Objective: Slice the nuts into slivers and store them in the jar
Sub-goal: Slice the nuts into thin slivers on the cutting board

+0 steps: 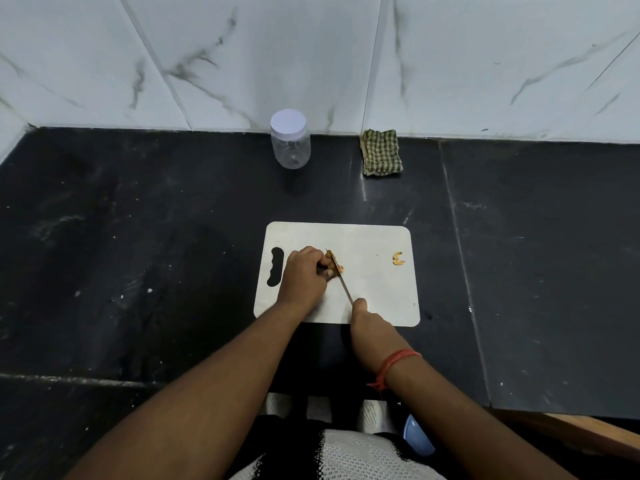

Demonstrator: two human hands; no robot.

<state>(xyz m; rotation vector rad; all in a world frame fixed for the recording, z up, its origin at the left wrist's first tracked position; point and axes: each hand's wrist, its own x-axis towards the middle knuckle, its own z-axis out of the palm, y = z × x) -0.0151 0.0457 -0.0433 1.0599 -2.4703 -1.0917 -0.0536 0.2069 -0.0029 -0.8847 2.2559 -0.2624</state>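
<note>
A white cutting board [374,292] lies on the black counter. My left hand [303,275] sits on the board's left part, its curled fingers pinching a pale brown nut [339,267] against the board. My right hand [369,323] grips the handle of a small knife [341,277]; the thin blade runs up and left and sits on the nut beside my left fingertips. A small heap of cut nut pieces [398,258] lies near the board's right edge. A clear plastic jar [290,139] with a white lid on stands at the back by the wall.
A folded green checked cloth [381,152] lies to the right of the jar against the marble wall. The black counter [138,254] spreads wide on both sides of the board. A blue object [419,439] shows below the counter's front edge.
</note>
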